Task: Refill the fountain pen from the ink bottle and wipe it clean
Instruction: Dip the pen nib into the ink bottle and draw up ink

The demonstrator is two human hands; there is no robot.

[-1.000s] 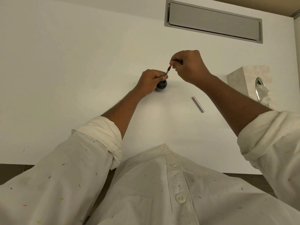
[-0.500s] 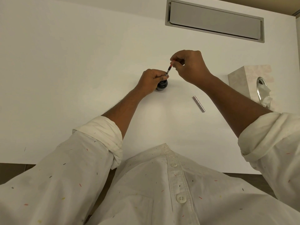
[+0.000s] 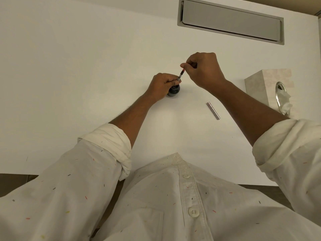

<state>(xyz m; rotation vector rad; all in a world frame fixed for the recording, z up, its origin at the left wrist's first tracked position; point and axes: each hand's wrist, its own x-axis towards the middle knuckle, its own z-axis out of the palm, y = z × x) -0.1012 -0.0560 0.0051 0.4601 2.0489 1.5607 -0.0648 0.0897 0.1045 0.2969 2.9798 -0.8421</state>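
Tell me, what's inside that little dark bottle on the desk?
The lower end of the pen goes down into the ink bottle, held by the left hand and pinched at the top by the right hand. The nib and ink level are hidden.

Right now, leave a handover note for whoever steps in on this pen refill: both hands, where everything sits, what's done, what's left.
Left hand: wrapped around the ink bottle, steadying it on the white table.
Right hand: pinching the top end of the pen's inner section, which stands tilted with its lower end at the bottle's mouth.
Silver pen barrel: lying loose on the table, right of the bottle.
Tissue box: far right, tissue sticking out.
Done: pen taken apart, bottle open, tip at the ink.
Left: finish filling (ink level not visible), wipe with a tissue, refit the barrel.
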